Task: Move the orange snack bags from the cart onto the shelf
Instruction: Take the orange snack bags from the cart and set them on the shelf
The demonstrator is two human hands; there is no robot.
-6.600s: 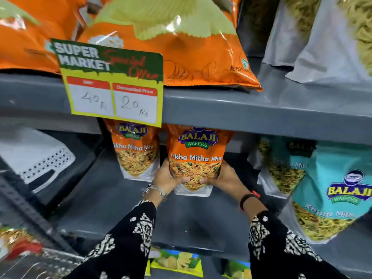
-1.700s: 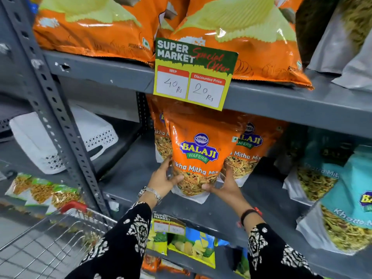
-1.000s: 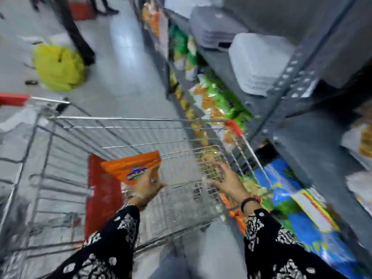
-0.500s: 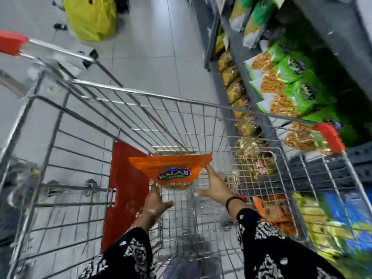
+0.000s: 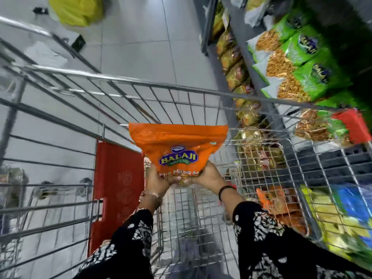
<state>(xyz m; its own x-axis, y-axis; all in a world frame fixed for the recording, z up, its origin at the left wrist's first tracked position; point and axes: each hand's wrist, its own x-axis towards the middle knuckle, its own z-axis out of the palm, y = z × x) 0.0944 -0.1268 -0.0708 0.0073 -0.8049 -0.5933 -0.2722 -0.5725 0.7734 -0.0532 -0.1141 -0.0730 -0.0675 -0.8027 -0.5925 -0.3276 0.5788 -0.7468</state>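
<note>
orange snack bags: 1 in hand, orange Balaji bag [image 5: 178, 148] upright above the wire cart [image 5: 141, 87] | hands: 2, left hand [image 5: 157, 180] and right hand [image 5: 208, 177] both clasp its bottom edge from either side, bag rising above them | green snack bags [image 5: 302, 63] on shelf [image 5: 257, 81] at right: count unclear, blurred

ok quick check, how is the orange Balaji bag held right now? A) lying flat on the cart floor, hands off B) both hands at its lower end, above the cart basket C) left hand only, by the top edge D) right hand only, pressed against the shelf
B: the left hand and right hand both clasp the lower end of the orange bag, which is raised above the wire cart.
</note>
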